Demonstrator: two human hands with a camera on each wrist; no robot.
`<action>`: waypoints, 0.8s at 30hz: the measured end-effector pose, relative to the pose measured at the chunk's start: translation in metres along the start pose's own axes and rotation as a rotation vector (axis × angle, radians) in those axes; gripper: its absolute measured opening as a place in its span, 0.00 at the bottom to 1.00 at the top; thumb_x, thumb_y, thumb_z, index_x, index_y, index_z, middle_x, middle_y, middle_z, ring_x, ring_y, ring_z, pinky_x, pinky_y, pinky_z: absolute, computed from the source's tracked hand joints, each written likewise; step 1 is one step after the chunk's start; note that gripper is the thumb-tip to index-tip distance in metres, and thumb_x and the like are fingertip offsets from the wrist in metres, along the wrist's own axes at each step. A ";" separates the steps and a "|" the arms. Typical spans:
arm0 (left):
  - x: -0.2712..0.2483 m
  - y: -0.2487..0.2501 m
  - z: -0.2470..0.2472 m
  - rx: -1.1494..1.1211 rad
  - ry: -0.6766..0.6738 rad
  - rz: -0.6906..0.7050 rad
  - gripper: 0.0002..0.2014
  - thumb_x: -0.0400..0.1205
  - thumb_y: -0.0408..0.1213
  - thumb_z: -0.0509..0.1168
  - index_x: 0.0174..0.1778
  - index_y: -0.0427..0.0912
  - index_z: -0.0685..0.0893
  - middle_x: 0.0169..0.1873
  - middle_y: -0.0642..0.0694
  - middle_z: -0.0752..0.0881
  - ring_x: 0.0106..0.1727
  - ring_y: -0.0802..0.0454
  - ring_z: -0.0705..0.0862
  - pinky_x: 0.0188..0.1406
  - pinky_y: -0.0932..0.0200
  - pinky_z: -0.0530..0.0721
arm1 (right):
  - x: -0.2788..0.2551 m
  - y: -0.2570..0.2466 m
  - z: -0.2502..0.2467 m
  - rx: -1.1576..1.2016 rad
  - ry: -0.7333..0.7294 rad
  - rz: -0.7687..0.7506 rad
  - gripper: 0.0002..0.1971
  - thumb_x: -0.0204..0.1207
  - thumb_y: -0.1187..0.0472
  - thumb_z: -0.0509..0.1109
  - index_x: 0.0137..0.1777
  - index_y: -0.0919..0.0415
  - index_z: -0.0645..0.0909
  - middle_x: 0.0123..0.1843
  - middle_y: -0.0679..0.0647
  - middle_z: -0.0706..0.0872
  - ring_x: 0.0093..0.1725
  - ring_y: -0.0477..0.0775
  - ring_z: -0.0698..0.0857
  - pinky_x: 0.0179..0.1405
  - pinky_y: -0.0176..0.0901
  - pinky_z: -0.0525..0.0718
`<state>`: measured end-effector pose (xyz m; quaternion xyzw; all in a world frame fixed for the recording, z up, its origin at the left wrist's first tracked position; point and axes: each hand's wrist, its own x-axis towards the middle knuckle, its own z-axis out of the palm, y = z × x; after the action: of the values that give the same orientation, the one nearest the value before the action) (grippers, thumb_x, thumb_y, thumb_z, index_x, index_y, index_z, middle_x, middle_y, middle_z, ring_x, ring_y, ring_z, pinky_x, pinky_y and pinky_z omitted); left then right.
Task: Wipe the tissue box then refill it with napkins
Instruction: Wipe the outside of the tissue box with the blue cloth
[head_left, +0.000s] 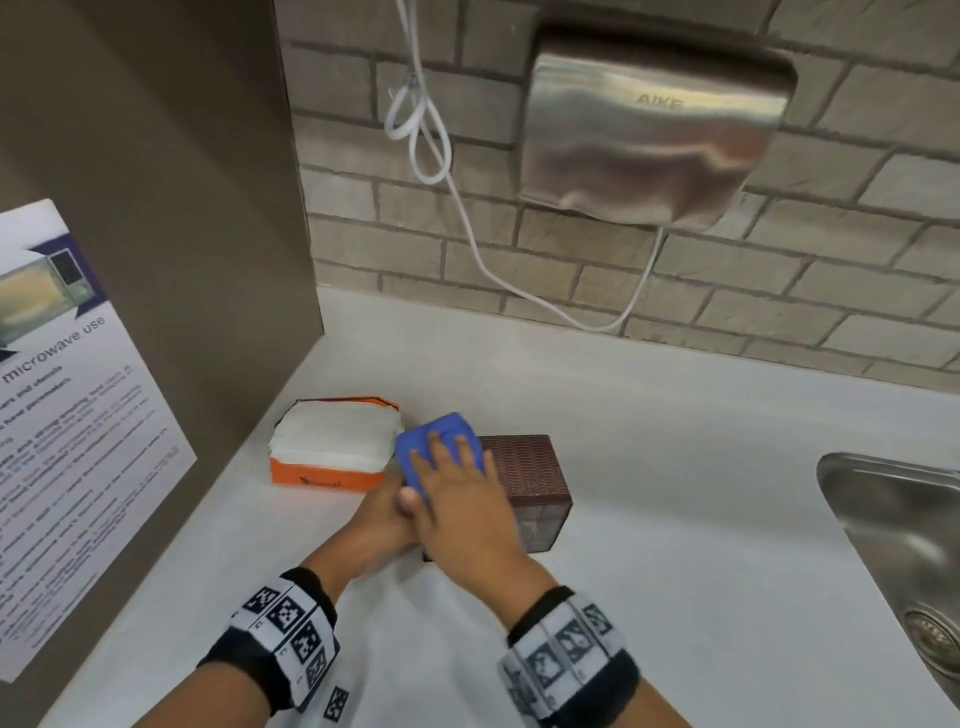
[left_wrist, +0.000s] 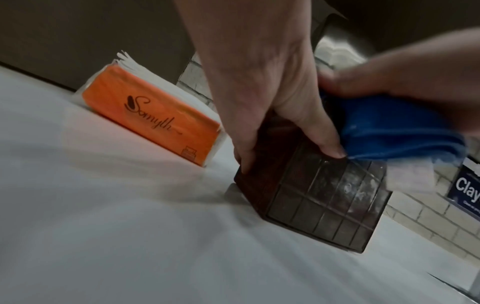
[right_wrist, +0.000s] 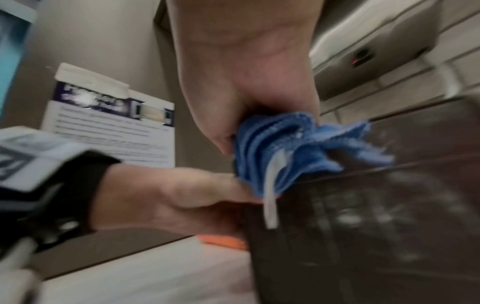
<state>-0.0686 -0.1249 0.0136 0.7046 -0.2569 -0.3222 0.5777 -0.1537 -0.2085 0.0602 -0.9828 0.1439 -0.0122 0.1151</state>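
Two hands at work on one brown tissue box (head_left: 524, 467), taken as landmark for all places below.

Far left of box: taped microwave notice (head_left: 78, 415) on brown side panel. No part in task.

Just left of box, near but apart: orange napkin pack (head_left: 332, 447), top open, white napkins showing. Likely parked close for the refill step, within easy reach.

Against box's left side: left hand (left_wrist: 265, 98). Fingers curled down the left wall, thumb pressed on the near upper edge, clamping the box. Judged purpose: bracing so the box does not slide on the white desk (head_left: 675, 519) under wiping pressure.

On top of box: blue cloth (head_left: 436, 441), bunched, under right hand (head_left: 462, 499). Head view shows fingers spread flat over the cloth; right wrist view shows the thumb pinching folds of it. Grip suits pushing the cloth across the lid.

Box itself: lying on the desk, near face dull and smeared in the wrist views, so wiping judged unfinished. Opening not visible; contents unknown.

Above and behind box: steel hand dryer (head_left: 649, 135) on brick wall, white cord (head_left: 431, 150) looping down.

Far right of box: steel sink (head_left: 904, 545), well apart.

Refill not yet begun.
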 end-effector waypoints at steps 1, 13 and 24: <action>0.000 0.002 0.000 0.009 0.041 -0.006 0.17 0.82 0.26 0.64 0.66 0.43 0.76 0.59 0.44 0.84 0.68 0.42 0.80 0.56 0.65 0.81 | 0.002 -0.010 0.005 -0.038 -0.006 -0.030 0.28 0.85 0.44 0.44 0.83 0.51 0.56 0.87 0.53 0.50 0.85 0.58 0.43 0.82 0.58 0.37; 0.012 -0.017 -0.012 0.045 -0.084 0.018 0.54 0.54 0.39 0.87 0.73 0.69 0.66 0.70 0.62 0.78 0.72 0.65 0.76 0.69 0.62 0.78 | -0.002 0.083 -0.011 0.093 0.132 0.392 0.24 0.88 0.51 0.47 0.83 0.52 0.57 0.86 0.52 0.55 0.84 0.58 0.55 0.74 0.51 0.71; 0.016 -0.021 -0.013 0.077 -0.052 0.051 0.51 0.58 0.34 0.86 0.77 0.54 0.69 0.68 0.58 0.81 0.70 0.63 0.77 0.64 0.64 0.81 | 0.020 0.027 -0.002 -0.020 0.048 0.011 0.24 0.87 0.57 0.52 0.83 0.56 0.58 0.86 0.56 0.56 0.85 0.58 0.53 0.83 0.51 0.48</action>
<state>-0.0484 -0.1243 -0.0078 0.7111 -0.3017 -0.3154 0.5512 -0.1419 -0.2398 0.0556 -0.9825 0.1523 -0.0335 0.1018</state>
